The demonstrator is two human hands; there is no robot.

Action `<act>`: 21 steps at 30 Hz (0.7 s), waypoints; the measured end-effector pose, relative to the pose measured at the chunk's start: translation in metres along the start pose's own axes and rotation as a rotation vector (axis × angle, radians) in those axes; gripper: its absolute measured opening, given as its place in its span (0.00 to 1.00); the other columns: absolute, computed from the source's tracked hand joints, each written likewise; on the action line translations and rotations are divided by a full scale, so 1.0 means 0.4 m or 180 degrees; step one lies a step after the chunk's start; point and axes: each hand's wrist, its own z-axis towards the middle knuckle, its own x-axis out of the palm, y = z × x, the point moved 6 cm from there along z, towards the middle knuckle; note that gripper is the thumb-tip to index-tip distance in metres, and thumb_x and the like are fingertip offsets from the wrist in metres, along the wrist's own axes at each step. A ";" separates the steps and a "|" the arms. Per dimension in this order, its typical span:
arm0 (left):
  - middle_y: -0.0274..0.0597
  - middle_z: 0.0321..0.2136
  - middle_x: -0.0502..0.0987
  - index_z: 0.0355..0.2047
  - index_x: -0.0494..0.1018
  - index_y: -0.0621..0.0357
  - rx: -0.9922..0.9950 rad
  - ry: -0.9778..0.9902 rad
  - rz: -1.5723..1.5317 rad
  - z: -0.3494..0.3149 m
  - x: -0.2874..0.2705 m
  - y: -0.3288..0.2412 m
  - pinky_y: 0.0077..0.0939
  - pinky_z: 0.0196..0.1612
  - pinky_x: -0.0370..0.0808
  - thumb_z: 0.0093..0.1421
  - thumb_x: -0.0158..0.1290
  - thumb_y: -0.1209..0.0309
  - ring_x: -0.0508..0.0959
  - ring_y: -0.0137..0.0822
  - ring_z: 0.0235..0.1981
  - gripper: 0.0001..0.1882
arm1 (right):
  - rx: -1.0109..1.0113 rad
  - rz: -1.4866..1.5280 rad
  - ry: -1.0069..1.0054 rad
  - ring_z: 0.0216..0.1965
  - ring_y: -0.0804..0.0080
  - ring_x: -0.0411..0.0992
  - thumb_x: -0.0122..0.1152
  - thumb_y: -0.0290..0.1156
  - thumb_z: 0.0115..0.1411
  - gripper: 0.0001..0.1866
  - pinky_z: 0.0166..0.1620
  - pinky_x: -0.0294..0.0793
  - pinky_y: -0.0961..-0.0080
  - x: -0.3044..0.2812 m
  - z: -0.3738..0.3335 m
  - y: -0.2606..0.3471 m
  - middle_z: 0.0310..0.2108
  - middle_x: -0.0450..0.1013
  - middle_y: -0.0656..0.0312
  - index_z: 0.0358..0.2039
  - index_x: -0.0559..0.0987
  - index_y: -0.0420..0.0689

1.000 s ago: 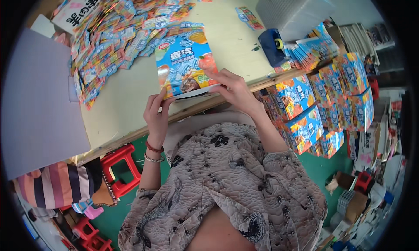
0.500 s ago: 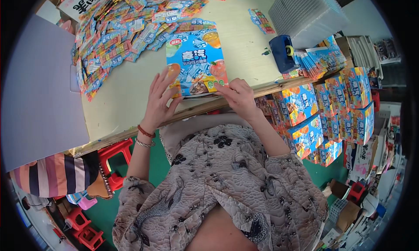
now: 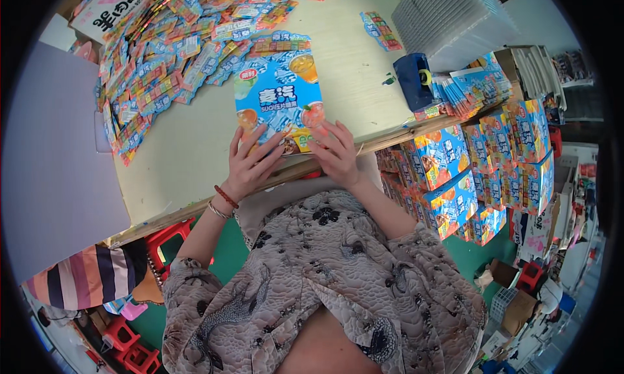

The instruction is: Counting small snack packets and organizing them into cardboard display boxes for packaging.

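Note:
A flat-looking blue candy box [image 3: 276, 88] printed with fruit drinks lies face up near the table's front edge. My left hand [image 3: 252, 161] rests on its near left part, fingers stretched out and slightly apart. Over the near right corner, my right hand [image 3: 337, 154] has its fingers extended on the box's printed face. Both thumbs are hard to make out. Just beyond the box, a heap of colourful candy packets [image 3: 175, 62] spreads over the far left of the table, and one packet touches or overlaps the box's far edge.
A blue tape dispenser [image 3: 415, 85] stands right of the box, beside a stack of translucent ridged sheets [image 3: 452, 23]. Finished-looking boxes [image 3: 448, 172] are piled below the table's right edge. A grey panel [image 3: 58, 159] borders the left; a red stool [image 3: 166, 241] is underneath.
My right hand has gone from pinching the box's near right corner to laying outstretched fingers on it. My left hand has shifted inward along the near edge. The view has moved slightly.

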 end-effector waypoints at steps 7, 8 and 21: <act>0.32 0.48 0.76 0.40 0.78 0.50 -0.0609 -0.0320 -0.0184 -0.006 0.016 -0.008 0.40 0.57 0.66 0.50 0.62 0.74 0.71 0.41 0.55 0.15 | 0.1517 0.0022 -0.0610 0.48 0.58 0.69 0.65 0.23 0.49 0.20 0.53 0.66 0.68 -0.158 0.024 -0.088 0.44 0.71 0.53 0.44 0.72 0.42; 0.32 0.48 0.76 0.40 0.78 0.50 -0.0604 -0.0339 -0.0192 0.005 0.022 -0.016 0.40 0.57 0.66 0.50 0.62 0.74 0.71 0.41 0.55 0.15 | 0.2026 -0.0511 -0.1092 0.44 0.61 0.70 0.63 0.24 0.53 0.17 0.50 0.67 0.70 -0.230 0.004 -0.154 0.42 0.71 0.52 0.44 0.71 0.40; 0.31 0.49 0.75 0.46 0.76 0.50 -0.0856 -0.0373 0.0144 0.064 0.052 -0.054 0.33 0.54 0.65 0.51 0.62 0.71 0.71 0.37 0.54 0.19 | 0.4122 0.1883 -0.0422 0.28 0.82 0.67 0.63 0.38 0.57 0.12 0.37 0.66 0.81 -0.450 -0.073 -0.574 0.24 0.71 0.69 0.28 0.80 0.42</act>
